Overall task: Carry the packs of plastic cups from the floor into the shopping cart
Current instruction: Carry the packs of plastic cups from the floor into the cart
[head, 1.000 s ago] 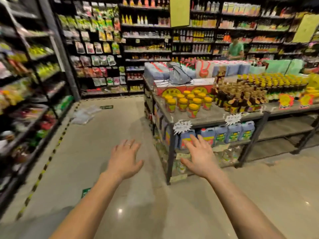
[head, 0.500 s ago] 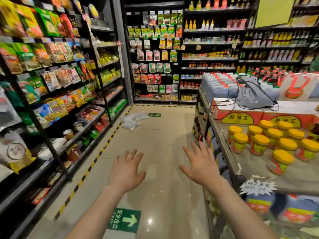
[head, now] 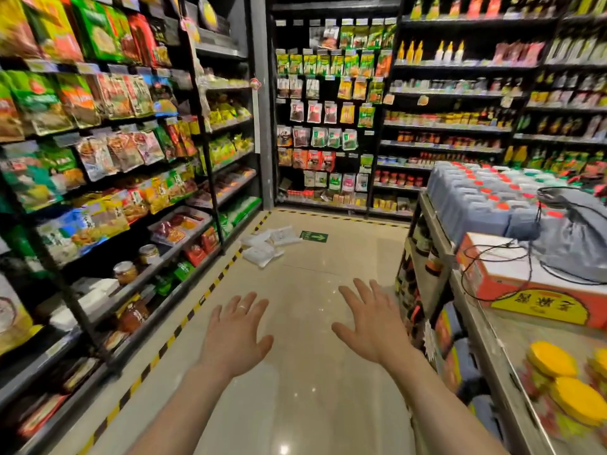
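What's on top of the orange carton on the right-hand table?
A grey bag and a black cord lie on the orange carton. Whatever is under the bag is covered.

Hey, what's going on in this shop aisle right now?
A person faces down the aisle, left hand and right hand held out open, holding nothing. The packs of plastic cups lie on the floor ahead, beside the left shelving and a green arrow sign. None picked up yet; no cart in view.

The packs of plastic cups (head: 266,243) were white and see-through. They lay flat in a messy little pile on the floor (head: 305,372), just beside the yellow-and-black stripe.
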`<state>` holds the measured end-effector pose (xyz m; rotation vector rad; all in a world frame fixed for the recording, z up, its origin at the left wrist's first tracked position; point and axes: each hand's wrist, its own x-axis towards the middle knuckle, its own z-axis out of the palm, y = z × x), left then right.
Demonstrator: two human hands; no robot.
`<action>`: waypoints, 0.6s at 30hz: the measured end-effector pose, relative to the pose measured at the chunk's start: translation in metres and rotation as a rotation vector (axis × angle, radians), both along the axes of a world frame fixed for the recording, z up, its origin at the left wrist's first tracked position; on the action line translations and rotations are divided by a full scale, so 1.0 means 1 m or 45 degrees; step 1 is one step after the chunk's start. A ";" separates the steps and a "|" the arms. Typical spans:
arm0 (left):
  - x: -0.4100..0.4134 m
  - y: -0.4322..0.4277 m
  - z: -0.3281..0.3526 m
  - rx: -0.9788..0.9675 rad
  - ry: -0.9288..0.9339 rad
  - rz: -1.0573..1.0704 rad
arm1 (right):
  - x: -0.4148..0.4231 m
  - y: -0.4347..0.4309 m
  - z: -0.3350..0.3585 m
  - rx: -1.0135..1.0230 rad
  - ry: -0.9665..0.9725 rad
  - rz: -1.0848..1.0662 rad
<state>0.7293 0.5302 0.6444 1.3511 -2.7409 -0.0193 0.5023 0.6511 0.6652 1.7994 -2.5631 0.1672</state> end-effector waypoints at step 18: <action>-0.175 -0.403 0.000 0.009 0.007 -0.025 | -0.165 -0.406 -0.016 0.010 -0.075 -0.013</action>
